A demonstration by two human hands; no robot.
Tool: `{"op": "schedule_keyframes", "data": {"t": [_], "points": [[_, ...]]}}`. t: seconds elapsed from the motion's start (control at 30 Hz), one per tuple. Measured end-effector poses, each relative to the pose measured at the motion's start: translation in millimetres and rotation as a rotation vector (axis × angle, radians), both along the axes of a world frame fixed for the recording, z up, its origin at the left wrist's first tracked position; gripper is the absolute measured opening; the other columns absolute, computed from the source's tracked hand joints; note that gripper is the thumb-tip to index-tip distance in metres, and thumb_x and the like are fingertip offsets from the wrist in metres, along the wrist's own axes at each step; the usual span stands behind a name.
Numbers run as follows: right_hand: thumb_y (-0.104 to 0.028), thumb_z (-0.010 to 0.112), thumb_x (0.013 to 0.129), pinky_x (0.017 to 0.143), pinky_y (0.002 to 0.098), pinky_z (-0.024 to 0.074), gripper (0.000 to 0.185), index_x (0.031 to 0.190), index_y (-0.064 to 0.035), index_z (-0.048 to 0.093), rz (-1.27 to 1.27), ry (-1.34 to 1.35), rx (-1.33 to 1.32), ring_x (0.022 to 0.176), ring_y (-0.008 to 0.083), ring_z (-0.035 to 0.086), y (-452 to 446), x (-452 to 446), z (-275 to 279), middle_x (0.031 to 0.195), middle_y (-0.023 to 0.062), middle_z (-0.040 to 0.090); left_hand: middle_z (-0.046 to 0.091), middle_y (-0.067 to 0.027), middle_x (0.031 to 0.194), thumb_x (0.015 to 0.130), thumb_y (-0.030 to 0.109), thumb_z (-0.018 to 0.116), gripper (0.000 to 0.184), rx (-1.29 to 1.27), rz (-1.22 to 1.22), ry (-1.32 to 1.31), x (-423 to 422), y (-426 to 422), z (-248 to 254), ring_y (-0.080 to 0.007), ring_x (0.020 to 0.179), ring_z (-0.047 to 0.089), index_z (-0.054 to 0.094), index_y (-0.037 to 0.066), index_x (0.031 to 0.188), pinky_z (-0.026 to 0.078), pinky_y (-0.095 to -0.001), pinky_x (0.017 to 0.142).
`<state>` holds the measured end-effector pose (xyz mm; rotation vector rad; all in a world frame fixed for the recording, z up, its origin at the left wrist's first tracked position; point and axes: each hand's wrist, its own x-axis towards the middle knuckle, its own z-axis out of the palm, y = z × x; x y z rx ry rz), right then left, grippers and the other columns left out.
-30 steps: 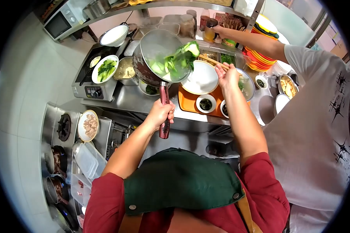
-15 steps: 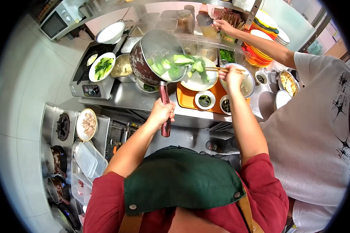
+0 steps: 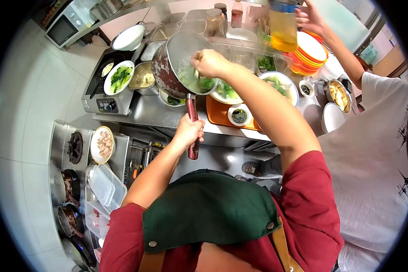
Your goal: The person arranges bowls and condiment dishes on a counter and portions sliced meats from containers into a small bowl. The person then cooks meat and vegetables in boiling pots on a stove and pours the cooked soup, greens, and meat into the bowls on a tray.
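Note:
My left hand (image 3: 188, 131) is wrapped round the red-brown handle of a worn saucepan (image 3: 164, 68), which is tipped with its mouth toward the right. Inside the pan lie leafy greens (image 3: 207, 84). My right hand (image 3: 209, 63) is closed at the pan's mouth, gripping chopsticks (image 3: 198, 80) that point down into the pan and are mostly hidden. Just right of the pan, a bowl of greens (image 3: 229, 92) sits on an orange tray (image 3: 217, 117), partly behind my right forearm. In front of it on the tray is a small white bowl (image 3: 239, 115) with dark contents.
A co-worker's hand (image 3: 306, 18) holds a jug of yellow liquid (image 3: 283, 29) at upper right. Near it are a filled bowl (image 3: 281, 86) and stacked orange bowls (image 3: 310, 54). A plate of greens (image 3: 119, 78) rests on the cooker (image 3: 106, 105) at left.
My right hand has moved left with the chopsticks, from the tray to the pan's mouth. Greens now lie in the bowl beside the pan. The co-worker has lifted the jug rightward.

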<state>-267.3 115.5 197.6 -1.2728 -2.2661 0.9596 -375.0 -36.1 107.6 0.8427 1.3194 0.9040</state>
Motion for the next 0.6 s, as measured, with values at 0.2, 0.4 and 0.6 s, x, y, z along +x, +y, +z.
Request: {"op": "schedule_keyframes", "data": {"t": [0.2,0.4,0.6], "points": [[-0.025,0.044,0.078,0.072,0.0404,0.0437,0.028,0.083,-0.0021,0.060,-0.073,-0.024,0.388,0.076,0.0347,0.056,17,-3,-29,0.080,0.0206,0.058,0.041,-0.0013,0.057,0.074,0.004,0.045,0.008,0.013,0.009,-0.007,2,1,-2,-0.0080,0.041,0.040,0.039,0.005,0.080,0.039,-0.0241,0.038],[-0.025,0.044,0.078,0.072,0.0401,0.0438,0.030,0.080,0.0008,0.059,-0.158,-0.045,0.414,0.076,0.0356,0.055,16,35,-6,0.076,0.0223,0.057,0.041,-0.0018,0.057,0.073,0.003,0.047,0.009,0.020,0.012,0.096,4,5,-8,-0.0084,0.041,0.041,0.040,0.004,0.078,0.039,-0.0247,0.038],[-0.026,0.045,0.077,0.074,0.0386,0.0435,0.030,0.076,-0.0001,0.061,-0.343,0.030,0.304,0.073,0.0358,0.056,18,61,12,0.074,0.0225,0.058,0.042,-0.0022,0.055,0.073,0.005,0.048,0.011,0.014,0.029,0.146,5,9,-10,-0.0099,0.040,0.042,0.039,0.004,0.079,0.041,-0.0260,0.038]]}}
